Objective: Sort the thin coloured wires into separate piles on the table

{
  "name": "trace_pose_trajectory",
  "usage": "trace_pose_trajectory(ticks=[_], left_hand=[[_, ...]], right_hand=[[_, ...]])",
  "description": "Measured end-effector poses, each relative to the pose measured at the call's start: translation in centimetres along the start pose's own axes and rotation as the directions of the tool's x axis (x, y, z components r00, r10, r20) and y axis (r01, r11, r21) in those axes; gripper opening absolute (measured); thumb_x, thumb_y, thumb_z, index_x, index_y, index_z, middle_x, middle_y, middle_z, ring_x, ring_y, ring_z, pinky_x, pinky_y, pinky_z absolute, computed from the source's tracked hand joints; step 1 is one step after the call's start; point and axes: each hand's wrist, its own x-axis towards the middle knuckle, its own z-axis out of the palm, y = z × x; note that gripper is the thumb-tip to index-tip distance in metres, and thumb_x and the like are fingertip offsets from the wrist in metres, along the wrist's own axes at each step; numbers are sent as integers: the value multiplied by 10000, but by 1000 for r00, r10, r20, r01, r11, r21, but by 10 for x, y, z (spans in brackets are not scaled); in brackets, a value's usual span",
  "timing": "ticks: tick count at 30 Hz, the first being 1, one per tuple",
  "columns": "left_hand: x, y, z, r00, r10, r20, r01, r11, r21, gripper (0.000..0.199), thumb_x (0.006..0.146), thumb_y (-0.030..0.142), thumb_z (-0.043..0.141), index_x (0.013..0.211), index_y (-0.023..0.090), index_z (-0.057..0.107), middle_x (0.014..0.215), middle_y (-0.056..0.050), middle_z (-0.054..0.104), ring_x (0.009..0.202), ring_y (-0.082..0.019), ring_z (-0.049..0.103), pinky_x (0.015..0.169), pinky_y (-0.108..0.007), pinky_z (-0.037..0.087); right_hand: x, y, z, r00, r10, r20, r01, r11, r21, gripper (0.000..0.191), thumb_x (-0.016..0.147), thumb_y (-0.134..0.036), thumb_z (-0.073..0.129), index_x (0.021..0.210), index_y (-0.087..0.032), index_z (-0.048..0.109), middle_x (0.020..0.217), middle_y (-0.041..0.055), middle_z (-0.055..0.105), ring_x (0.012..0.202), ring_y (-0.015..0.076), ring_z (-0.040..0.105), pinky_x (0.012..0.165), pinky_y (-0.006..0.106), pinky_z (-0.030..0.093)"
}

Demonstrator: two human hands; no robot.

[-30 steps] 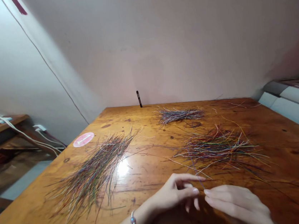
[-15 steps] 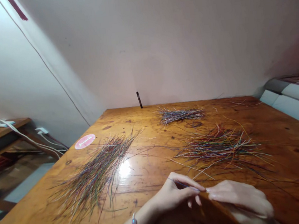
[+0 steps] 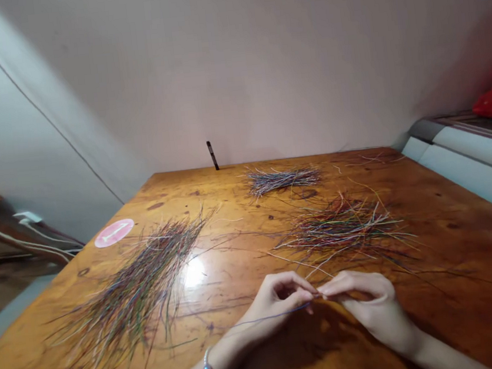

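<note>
Wire (image 3: 270,317) is pinched by fingertips of left hand (image 3: 272,301) and right hand (image 3: 368,301), many others seemingly left in the pile (image 3: 342,231) beyond.

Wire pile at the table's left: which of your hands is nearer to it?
Left. The left hand is to the right of the wire pile, apart from it; the right hand is farther right.

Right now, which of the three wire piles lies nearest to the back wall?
The small, bluish-white wire pile; the larger, multicoloured left pile and right pile lie farther from that wall.
</note>
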Motion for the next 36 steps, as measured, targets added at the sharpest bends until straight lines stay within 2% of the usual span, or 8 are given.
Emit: trace_pose_trajectory(ticks=[4,7,11,18,22,26,30,36], left_hand=[[1,0,-2,999,-5,38,2,998,70,242,799,335,646,778,103,708,665,-31,644,640,-108,563,627,-203,421],[1,-3,-2,997,-35,62,33,999,32,202,765,311,685,782,112,712,677,-25,655,624,-100,559,619,-202,428],[1,-7,-1,997,-55,51,51,996,73,219,770,325,678,788,110,719,676,-40,670,614,-112,572,598,-212,437],[0,-5,1,998,63,-14,-56,953,299,224,807,312,636,780,116,741,696,-58,695,628,-125,569,583,-210,410],[0,-2,3,998,58,-3,-55,957,284,281,840,333,590,762,101,729,655,-58,676,616,-132,572,587,-219,412],[0,-1,3,999,27,-39,-17,970,243,299,834,352,597,760,89,717,621,-51,653,588,-124,549,568,-214,393],[0,-1,1,999,10,-52,2,976,216,298,834,357,598,761,92,711,624,-46,644,597,-126,548,575,-215,396],[0,-1,2,999,-2,-48,11,981,192,302,825,370,609,746,91,696,619,-39,628,589,-119,538,571,-214,392]], right_hand=[[0,-2,1,998,60,-19,-61,997,-47,100,783,-172,656,787,-229,738,725,27,753,635,169,706,583,238,568],[0,-3,1,991,125,-53,-130,987,-92,44,749,-214,702,781,-217,732,712,27,752,624,173,706,568,230,570],[0,-5,2,987,143,-70,-148,986,-80,51,731,-203,716,781,-209,717,708,21,751,612,165,706,565,218,573],[2,-8,0,970,244,-12,-244,968,-59,54,757,-208,686,806,-194,703,720,28,739,646,162,695,592,225,563],[2,-6,-1,948,317,37,-319,947,30,81,811,-244,640,842,-192,693,765,35,738,702,163,703,647,231,563],[2,-6,-3,934,352,69,-357,929,101,137,876,-277,563,920,-204,671,847,34,730,786,150,693,715,227,550],[2,-8,-4,918,387,89,-396,910,126,133,890,-300,547,936,-212,635,928,34,701,860,143,666,746,222,524],[2,-6,-3,919,392,52,-395,914,90,130,884,-319,559,889,-220,643,895,18,686,833,125,634,720,200,493]])
